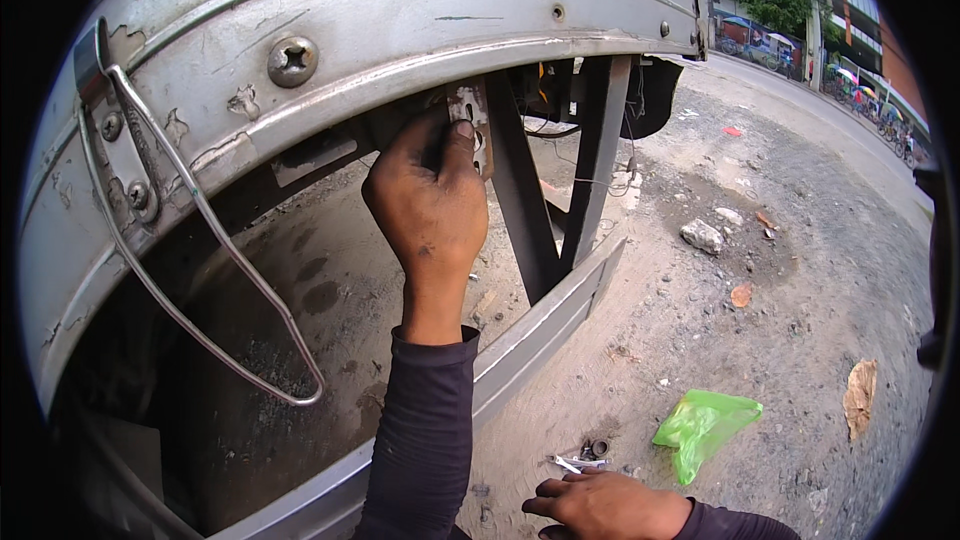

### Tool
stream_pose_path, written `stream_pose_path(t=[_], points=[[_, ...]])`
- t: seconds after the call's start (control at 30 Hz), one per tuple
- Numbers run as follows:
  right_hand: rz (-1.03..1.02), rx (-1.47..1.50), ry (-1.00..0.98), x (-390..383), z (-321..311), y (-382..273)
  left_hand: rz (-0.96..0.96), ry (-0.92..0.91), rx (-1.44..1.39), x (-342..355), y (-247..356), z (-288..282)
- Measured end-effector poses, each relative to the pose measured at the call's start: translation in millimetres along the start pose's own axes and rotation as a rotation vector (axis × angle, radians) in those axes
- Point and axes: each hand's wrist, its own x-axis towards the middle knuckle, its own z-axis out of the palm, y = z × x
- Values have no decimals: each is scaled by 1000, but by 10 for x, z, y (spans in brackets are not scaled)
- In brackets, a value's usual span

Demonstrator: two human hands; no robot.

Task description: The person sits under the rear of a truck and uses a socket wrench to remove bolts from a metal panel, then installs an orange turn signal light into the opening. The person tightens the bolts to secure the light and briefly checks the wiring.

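Observation:
My left hand (pixel 428 190) is raised under the lower edge of a silver metal side panel (pixel 400 15). Its thumb and fingers close on a worn metal bracket (pixel 470 110) with slots in it; the fingertips are hidden behind the hand. Low at the right, my right hand (pixel 615 505) is held over the ground, fingers apart and pointing left. Just beyond its fingers lies a small heap of metal tools and parts (pixel 590 455), including a dark ring-shaped piece; I cannot tell whether the fingers touch it.
Dark metal struts (pixel 590 170) slant down to a grey rail (pixel 540 330). A bent wire latch loop (pixel 205 210) hangs from the panel at left. On the gravel lie a green plastic bag (pixel 705 425), a brown paper scrap (pixel 860 398) and a pale rock (pixel 702 236). A road (pixel 800 100) runs behind.

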Motion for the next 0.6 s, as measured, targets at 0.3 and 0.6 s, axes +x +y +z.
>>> stream_pose_path(t=[0.3, 0.6], points=[[-33, 46, -18, -30, 35, 108, -93, -37, 64, -84, 192, -12], [32, 144, 109, -251, 74, 370, -290, -129, 40, -727, 156, 41]])
